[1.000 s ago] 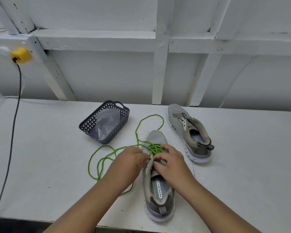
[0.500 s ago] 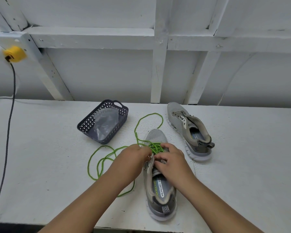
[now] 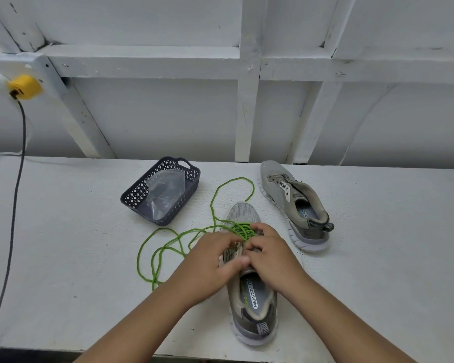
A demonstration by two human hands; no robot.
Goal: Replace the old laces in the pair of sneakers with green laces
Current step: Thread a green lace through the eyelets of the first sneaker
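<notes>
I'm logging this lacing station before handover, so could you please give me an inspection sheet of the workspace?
Surface: white table, painted, scuffed.
Job's things: near sneaker partly threaded with green lace, its slack looped on the table; far sneaker has no lace.
Clutter: dark basket holding a clear plastic bag.
Grippers: left hand and right hand both work at the near sneaker's eyelets; exact grip blurred.
Cables: grey cable hangs from a yellow plug.
Surroundings: white wooden wall behind.
</notes>
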